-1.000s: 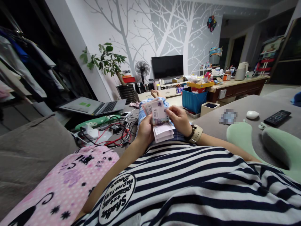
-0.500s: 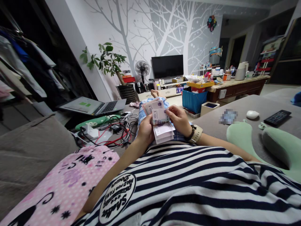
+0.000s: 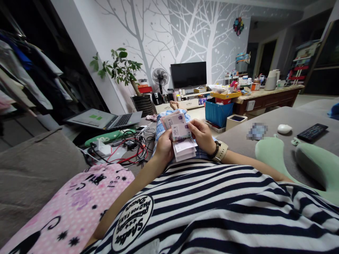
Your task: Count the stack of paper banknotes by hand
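A fanned bundle of banknotes (image 3: 181,132) is held above my lap, over blue checked cloth (image 3: 159,131). My left hand (image 3: 164,144) is closed around the bundle's left side, its thumb pressed on the notes. With thumb and fingers pinched, my right hand (image 3: 202,134) grips the right edge of the front note. Pinkish notes (image 3: 169,120) stick out at the top behind it. Several pale note ends (image 3: 184,150) hang below, folded over in layers. A dark bracelet and a pale watch (image 3: 221,150) are on my right wrist.
On my left lie a laptop (image 3: 106,119), tangled cables (image 3: 137,146) and a pink dotted cushion or blanket (image 3: 87,197). To the right are a remote (image 3: 313,132), a white rounded object (image 3: 284,128) and a green neck-shaped item (image 3: 270,151). A cluttered table (image 3: 267,91) stands beyond.
The front note has shifted very slightly upward and to the right between my hands, and my right fingers have moved a little with it. The grip of my left hand looks the same.
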A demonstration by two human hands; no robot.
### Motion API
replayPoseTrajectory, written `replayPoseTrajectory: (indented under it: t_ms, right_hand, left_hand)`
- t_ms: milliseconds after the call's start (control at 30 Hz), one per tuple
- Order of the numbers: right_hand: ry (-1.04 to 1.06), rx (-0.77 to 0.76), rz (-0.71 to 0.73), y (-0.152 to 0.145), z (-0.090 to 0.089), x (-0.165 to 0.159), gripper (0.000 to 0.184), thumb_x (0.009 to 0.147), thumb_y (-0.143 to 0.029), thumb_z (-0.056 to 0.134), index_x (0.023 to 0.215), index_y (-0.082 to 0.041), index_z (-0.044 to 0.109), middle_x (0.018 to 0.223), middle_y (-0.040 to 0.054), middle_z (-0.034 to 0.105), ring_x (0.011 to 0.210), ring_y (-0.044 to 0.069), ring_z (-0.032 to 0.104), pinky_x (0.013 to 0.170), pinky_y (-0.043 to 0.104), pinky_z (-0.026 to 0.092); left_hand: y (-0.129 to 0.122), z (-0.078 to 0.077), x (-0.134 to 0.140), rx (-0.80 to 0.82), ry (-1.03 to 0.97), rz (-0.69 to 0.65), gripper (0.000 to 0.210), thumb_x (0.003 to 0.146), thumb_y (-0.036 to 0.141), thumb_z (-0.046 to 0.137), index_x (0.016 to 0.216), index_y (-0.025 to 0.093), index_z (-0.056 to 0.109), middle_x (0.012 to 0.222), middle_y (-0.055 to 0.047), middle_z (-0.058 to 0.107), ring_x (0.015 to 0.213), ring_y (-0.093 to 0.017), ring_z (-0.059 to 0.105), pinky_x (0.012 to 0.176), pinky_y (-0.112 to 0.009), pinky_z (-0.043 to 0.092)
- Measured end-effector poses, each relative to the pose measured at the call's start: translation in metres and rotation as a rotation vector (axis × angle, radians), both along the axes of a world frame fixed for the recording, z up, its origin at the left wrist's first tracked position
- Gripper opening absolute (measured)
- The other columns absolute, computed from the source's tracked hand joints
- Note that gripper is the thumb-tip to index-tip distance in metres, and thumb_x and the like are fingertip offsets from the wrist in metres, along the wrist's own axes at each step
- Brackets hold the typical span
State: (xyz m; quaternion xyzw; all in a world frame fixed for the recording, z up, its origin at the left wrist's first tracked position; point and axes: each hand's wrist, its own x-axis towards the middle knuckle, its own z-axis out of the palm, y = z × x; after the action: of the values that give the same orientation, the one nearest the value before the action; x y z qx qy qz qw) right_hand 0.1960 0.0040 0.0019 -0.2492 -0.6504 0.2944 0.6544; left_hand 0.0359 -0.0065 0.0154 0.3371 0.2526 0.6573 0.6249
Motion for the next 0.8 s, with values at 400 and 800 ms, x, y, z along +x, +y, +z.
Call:
replayPoseTrajectory:
  t_ms: [400, 800]
  right_hand:
    - [0.039, -0.062, -0.072, 0.01, -0.007, -0.004, 0.083, 0.096, -0.11, 0.08, 0.081, -0.031, 0.061, 0.068, -0.0022, 0.059, 0.071, 0.02, 0.056, 0.071, 0.038, 0.049]
    - [-0.013, -0.086, -0.099, 0.024, -0.012, 0.0, 0.067, 0.098, -0.086, 0.089, 0.078, -0.031, 0.056, 0.073, -0.0033, 0.054, 0.075, 0.02, 0.049, 0.071, 0.037, 0.042]
  left_hand:
    - [-0.004, -0.001, -0.002, -0.04, -0.001, 0.041, 0.057, 0.096, 0.015, 0.088, 0.153, 0.012, 0.088, 0.127, -0.018, 0.101, 0.123, -0.044, 0.1, 0.118, -0.061, 0.081]
    - [-0.004, 0.0, -0.001, -0.056, 0.005, 0.085, 0.052, 0.094, 0.006, 0.084, 0.145, 0.013, 0.092, 0.118, -0.016, 0.101, 0.125, -0.043, 0.099, 0.119, -0.058, 0.081]
